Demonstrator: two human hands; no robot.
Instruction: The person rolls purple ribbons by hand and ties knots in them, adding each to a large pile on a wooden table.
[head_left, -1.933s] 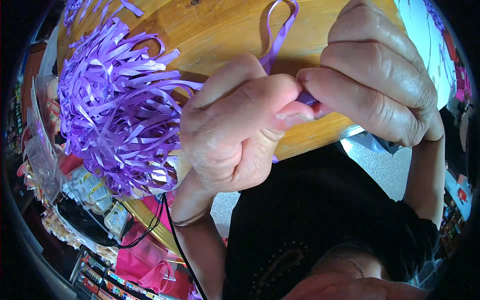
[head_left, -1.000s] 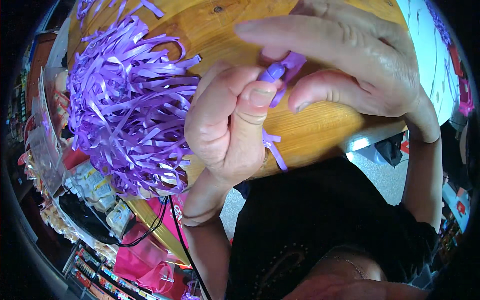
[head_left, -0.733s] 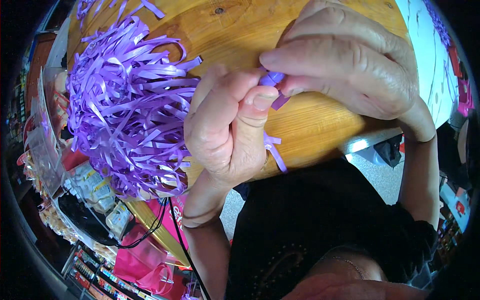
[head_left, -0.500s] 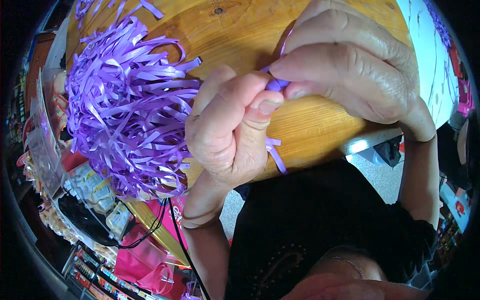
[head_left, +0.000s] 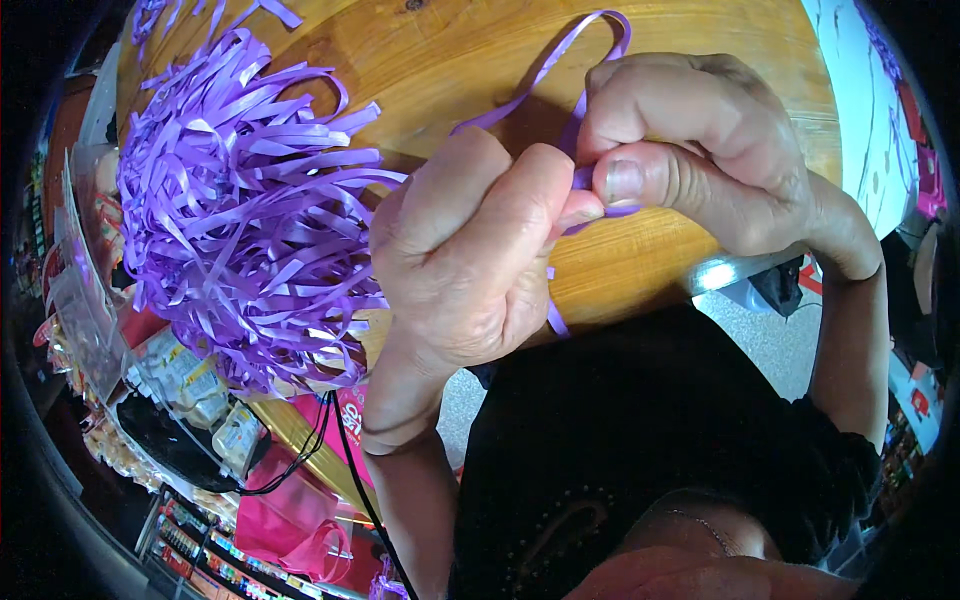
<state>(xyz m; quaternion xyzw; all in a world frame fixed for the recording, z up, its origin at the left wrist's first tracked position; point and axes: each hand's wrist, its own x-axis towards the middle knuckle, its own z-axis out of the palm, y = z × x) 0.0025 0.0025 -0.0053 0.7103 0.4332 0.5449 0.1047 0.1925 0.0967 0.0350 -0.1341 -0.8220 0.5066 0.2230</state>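
Between both hands, over the wooden table (head_left: pixel 430 70), is a narrow purple satin ribbon (head_left: pixel 545 72). One length of it loops up and away past the knuckles onto the tabletop. My left hand (head_left: pixel 470 250) is closed, its thumb and forefinger pinching the ribbon. Close against it, my right hand (head_left: pixel 700 150) also pinches the ribbon between thumb and curled fingers. The small folded part between the fingertips is mostly hidden. To the left of my left hand lies a big heap of purple ribbon pieces (head_left: pixel 240 220), many with cut ends.
More purple strips (head_left: pixel 265 12) lie at the table's far left. A white marbled surface (head_left: pixel 850 110) adjoins on the right. Below the left table edge are a pink bag (head_left: pixel 285 520), clear plastic packaging (head_left: pixel 90 310) and a black cord (head_left: pixel 355 460).
Both hands have turned and the fingertips have shifted slightly right and nearer. The right hand has drawn back from over the far table, and a ribbon loop now shows there.
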